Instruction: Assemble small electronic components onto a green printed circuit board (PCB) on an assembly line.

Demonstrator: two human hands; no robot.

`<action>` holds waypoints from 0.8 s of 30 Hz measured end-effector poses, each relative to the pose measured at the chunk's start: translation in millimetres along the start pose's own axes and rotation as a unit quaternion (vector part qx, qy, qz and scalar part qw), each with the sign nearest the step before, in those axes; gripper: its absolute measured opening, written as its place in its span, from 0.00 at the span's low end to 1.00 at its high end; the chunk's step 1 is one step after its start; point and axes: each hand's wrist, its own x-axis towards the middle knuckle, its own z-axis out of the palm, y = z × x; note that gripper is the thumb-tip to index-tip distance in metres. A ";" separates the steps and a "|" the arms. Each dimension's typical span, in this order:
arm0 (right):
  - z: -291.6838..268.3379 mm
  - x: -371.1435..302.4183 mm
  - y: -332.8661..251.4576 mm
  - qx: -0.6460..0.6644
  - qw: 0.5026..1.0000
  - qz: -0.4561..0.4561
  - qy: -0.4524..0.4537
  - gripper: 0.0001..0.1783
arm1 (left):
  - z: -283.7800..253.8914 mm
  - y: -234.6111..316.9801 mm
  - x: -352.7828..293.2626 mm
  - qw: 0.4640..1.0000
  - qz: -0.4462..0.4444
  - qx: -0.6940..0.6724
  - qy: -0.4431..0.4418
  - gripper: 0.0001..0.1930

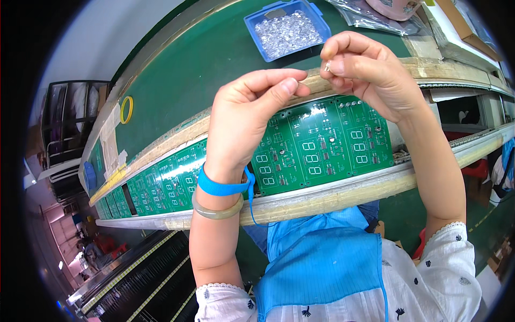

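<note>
My right hand (pixel 375 72) is raised above the circuit boards, pinching a small pale electronic component (pixel 327 66) between thumb and forefinger. Beside it, my left hand (pixel 249 102) has its thumb and fingers closed together, and whatever they may hold is too small to make out. Below both hands, a green circuit board (pixel 322 142) with white printed digit outlines lies in the conveyor track. Just beyond my fingers stands a blue tray (pixel 250 31) full of small clear components (pixel 287 35).
More green boards (pixel 166 185) line the track to the left. A wooden rail (pixel 177 131) edges the green tabletop, where a yellow tape roll (pixel 126 110) lies. Plastic bags (pixel 375 19) lie at the far right. A blue wrist strap (pixel 220 185) with a cord circles my left wrist.
</note>
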 end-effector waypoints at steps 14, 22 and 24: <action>1.1 -6.6 -0.7 -0.224 0.973 -0.006 0.047 0.12 | -14.7 -18.3 -5.9 0.999 -0.020 -0.035 0.002 0.09; 1.5 -8.6 4.4 -0.341 0.939 -0.014 0.031 0.09 | -9.5 -20.3 -8.1 0.998 0.013 0.047 0.045 0.07; 1.2 -9.4 9.0 -0.399 0.916 -0.046 0.020 0.09 | -9.3 -22.4 -9.9 0.995 0.024 0.084 0.052 0.07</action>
